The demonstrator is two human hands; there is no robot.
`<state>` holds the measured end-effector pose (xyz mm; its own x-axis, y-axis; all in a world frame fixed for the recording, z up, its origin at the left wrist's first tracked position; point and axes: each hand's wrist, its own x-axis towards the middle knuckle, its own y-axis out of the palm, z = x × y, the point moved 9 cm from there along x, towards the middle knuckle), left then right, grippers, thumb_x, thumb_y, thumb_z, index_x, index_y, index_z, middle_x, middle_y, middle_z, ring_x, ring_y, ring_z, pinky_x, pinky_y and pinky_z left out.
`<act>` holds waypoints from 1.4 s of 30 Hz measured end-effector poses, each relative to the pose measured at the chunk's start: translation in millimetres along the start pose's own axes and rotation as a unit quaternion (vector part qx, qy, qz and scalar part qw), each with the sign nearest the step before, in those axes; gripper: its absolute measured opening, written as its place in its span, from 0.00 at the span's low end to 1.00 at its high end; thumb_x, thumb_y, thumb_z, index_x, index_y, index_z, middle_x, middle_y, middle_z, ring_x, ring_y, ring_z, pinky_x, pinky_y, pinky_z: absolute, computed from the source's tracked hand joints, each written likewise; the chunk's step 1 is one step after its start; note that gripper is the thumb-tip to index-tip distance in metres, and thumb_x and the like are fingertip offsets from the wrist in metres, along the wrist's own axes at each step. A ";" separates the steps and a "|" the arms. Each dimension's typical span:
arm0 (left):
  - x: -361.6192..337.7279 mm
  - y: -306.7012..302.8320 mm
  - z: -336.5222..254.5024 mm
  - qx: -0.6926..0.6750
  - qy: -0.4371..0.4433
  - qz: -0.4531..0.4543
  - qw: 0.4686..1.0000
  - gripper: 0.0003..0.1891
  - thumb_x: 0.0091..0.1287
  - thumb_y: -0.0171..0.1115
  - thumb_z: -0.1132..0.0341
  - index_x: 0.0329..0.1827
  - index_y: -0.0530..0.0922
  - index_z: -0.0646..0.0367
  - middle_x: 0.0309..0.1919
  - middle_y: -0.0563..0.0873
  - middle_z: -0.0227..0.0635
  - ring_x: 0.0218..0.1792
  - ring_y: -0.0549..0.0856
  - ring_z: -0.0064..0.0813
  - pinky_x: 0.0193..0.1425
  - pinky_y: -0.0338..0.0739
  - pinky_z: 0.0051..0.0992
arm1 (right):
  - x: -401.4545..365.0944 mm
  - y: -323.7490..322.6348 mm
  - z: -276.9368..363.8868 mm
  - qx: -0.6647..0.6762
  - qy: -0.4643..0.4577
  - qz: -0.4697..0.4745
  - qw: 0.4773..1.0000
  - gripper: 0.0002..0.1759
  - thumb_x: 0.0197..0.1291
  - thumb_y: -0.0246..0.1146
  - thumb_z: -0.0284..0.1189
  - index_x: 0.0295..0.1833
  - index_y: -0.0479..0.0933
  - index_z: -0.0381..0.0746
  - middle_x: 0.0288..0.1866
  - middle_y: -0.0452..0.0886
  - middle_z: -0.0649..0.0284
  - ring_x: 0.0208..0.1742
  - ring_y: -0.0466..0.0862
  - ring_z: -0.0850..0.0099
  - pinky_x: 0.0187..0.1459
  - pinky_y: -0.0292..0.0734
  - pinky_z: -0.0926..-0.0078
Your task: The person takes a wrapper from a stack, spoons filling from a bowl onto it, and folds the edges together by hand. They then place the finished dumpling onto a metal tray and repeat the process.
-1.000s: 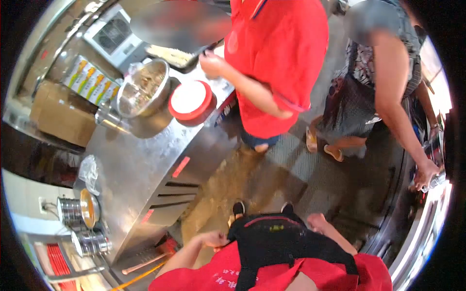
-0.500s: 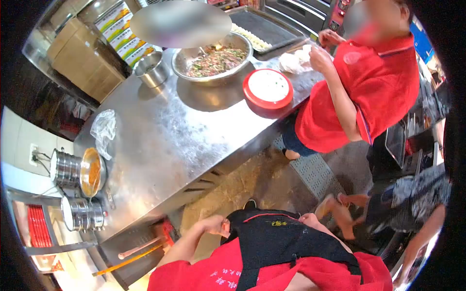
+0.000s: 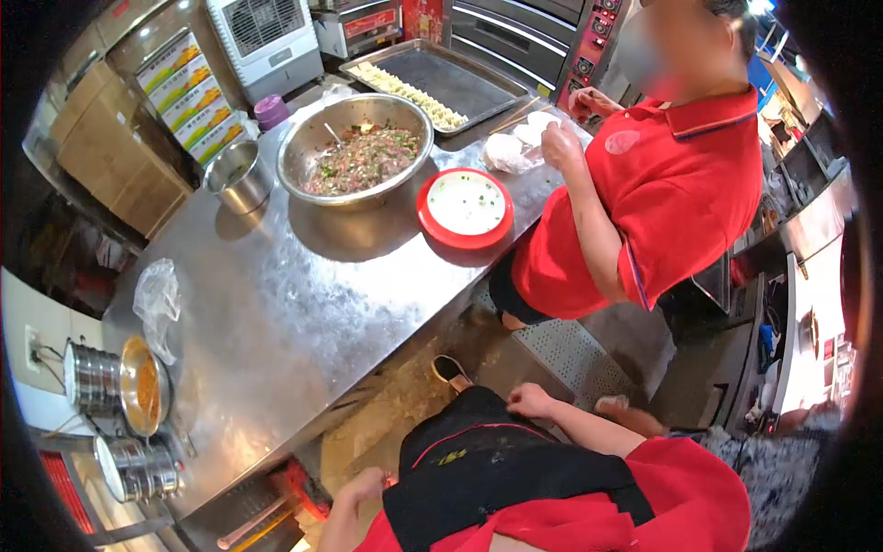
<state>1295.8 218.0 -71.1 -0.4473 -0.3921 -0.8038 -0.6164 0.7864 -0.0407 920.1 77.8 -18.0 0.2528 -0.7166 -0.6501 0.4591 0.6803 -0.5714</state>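
Note:
My right hand (image 3: 531,401) hangs in front of the black apron (image 3: 478,465), its fingers loosely curled with nothing seen in them. My left hand (image 3: 368,484) is beside the apron's left edge, below the table's front edge; its fingers are partly hidden. Neither hand touches the steel table (image 3: 303,304). On the table stand a large metal bowl (image 3: 292,175) of chopped meat and greens with a utensil in it, and a red-rimmed plate (image 3: 428,221) with a white inside and green bits.
A co-worker in a red shirt (image 3: 662,193) stands at the table's right, hands near white dough (image 3: 504,153). Behind is a tray (image 3: 460,78) with rows of dumplings. A metal pot (image 3: 241,184), a plastic bag (image 3: 158,299) and a pan of orange sauce (image 3: 145,396) are on the left.
The view has shifted, so the table and co-worker appear further left. My right hand has come away from the apron's side and swung forward; my left hand is lower in view.

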 end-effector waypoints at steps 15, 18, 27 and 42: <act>-72.2 -137.4 -261.2 0.111 -0.001 -0.211 0.971 0.13 0.56 0.68 0.58 0.32 0.80 0.59 0.22 0.82 0.43 0.28 0.84 0.42 0.34 0.76 0.35 | 134.1 -397.3 113.0 0.237 -0.040 -0.627 0.741 0.18 0.51 0.65 0.30 0.48 0.79 0.35 0.52 0.77 0.49 0.53 0.77 0.56 0.52 0.72 0.64; -65.9 -187.8 -325.2 0.113 0.062 -0.267 0.955 0.15 0.55 0.70 0.57 0.34 0.80 0.60 0.23 0.83 0.41 0.29 0.83 0.41 0.34 0.76 0.34 | 133.2 -407.6 107.0 0.172 0.092 -0.657 0.728 0.36 0.48 0.69 0.33 0.64 0.67 0.41 0.67 0.61 0.45 0.66 0.63 0.48 0.61 0.65 0.56; -51.8 -218.7 -351.9 0.087 0.105 -0.272 0.953 0.14 0.60 0.67 0.60 0.40 0.81 0.62 0.27 0.82 0.43 0.26 0.80 0.30 0.31 0.74 0.27 | 186.8 -473.6 110.8 0.114 0.111 -0.602 0.783 0.26 0.49 0.69 0.32 0.56 0.75 0.41 0.60 0.70 0.47 0.57 0.74 0.52 0.54 0.72 0.59; -47.7 -277.2 -422.4 0.170 0.111 -0.317 0.926 0.15 0.53 0.73 0.65 0.41 0.82 0.59 0.27 0.85 0.38 0.30 0.84 0.34 0.33 0.76 0.28 | 152.0 -445.1 72.9 0.308 0.004 -0.494 0.813 0.12 0.57 0.61 0.32 0.40 0.81 0.34 0.35 0.83 0.49 0.39 0.83 0.53 0.43 0.76 0.60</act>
<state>1214.2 -182.9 229.2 -0.2118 -0.8854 -0.4137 -0.5774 0.4549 -0.6780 816.3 -345.2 174.1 -0.5025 -0.8640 -0.0318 0.7750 -0.4338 -0.4596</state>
